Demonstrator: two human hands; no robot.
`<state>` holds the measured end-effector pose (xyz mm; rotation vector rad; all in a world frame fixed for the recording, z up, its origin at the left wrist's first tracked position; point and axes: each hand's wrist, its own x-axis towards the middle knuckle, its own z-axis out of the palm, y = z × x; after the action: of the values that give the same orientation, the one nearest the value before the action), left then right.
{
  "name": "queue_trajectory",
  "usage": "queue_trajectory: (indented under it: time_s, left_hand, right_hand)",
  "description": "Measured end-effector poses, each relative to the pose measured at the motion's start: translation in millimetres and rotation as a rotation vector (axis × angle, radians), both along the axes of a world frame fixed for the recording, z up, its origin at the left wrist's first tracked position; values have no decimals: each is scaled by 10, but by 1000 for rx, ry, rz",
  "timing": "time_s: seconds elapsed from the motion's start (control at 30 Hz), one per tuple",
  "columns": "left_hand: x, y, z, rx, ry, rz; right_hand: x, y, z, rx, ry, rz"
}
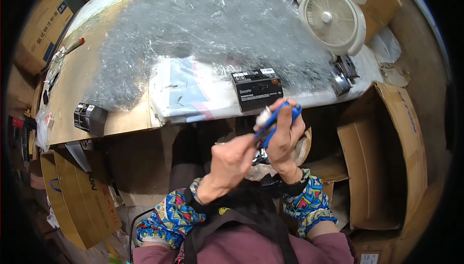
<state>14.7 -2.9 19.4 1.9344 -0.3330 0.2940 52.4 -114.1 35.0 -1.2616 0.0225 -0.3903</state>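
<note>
Workbench [96, 95] of pale wood runs across the upper half of the view, most of it buried under a large heap of clear crinkled plastic wrap [208, 27]. Black rectangular carton [257, 89] stands at the near edge of the bench, just beyond the hands; a smaller black box [90, 117] sits at the left near edge, well apart from it. White desk fan [333, 16] stands at the right end of the bench, face toward the camera. Flat printed sheets [193, 92] lie under the black carton. Open brown cardboard boxes: one large at right [386, 157], one at lower left [79, 201]. Nothing stands between the camera and the hands. Blue-handled tool [276, 120] is held in the air below the bench edge, in front of the person's chest, long axis running diagonally from lower left to upper right, its upper end toward the black carton; a small whitish piece [263, 117] sits against its upper left side. Right hand [285, 140]: fingers curled together and wrapped around the upper part of the blue handle. Left hand [231, 162]: fingers closed in a pinch at the tool's lower end, back of the hand toward the camera. Crumpled clear wrapping [261, 165] lies between and beneath both hands. Patterned multicoloured sleeve covers [309, 201] are on both forearms.
</note>
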Motion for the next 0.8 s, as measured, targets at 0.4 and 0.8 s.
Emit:
queue_trajectory:
  time_s: [0.4, 0.8]
  left_hand:
    - [1418, 727, -157, 510, -187, 152]
    - [1351, 1094, 59, 115, 274, -160]
  right_hand:
    - [377, -637, 235, -983, -235, 59]
    - [466, -640, 310, -1216, -460, 189]
